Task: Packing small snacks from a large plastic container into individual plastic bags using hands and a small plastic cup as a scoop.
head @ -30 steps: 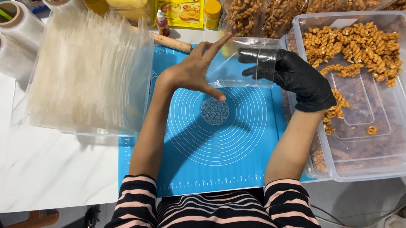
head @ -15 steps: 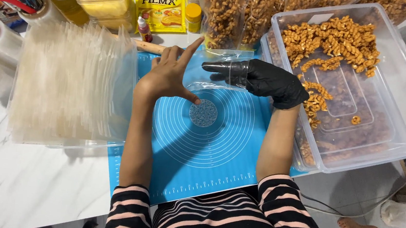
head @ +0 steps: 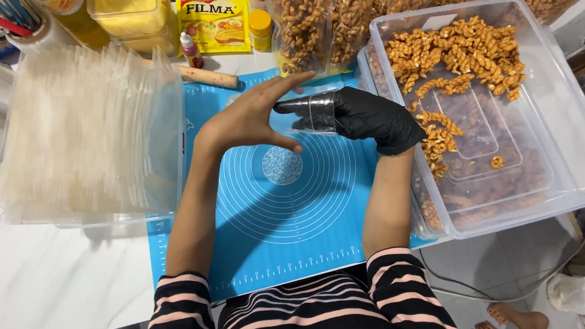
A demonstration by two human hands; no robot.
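Observation:
My left hand (head: 251, 117) is bare and my right hand (head: 370, 118) wears a black glove. They meet above a blue silicone mat (head: 281, 213) marked with circles. Between them is a small clear plastic pouch (head: 317, 111). The gloved fingers sit inside it, and my left thumb and forefinger hold its edge. A big clear tub (head: 577, 140) of golden-brown twisted snacks (head: 450, 55) stands just right of my right hand.
An open box with a thick stack of clear pouches (head: 84, 132) stands to the left. Filled snack pouches (head: 312, 18), a rolling pin (head: 205, 76), a yellow packet (head: 213, 20), a small bottle (head: 190, 50) and a lidded yellow container (head: 127, 2) line the back. A person's bare feet (head: 511, 325) are on the floor at lower right.
The gloved fingers have slid further into the clear pouch while my left hand keeps hold of it. The hands have barely moved over the mat, and the camera has shifted slightly.

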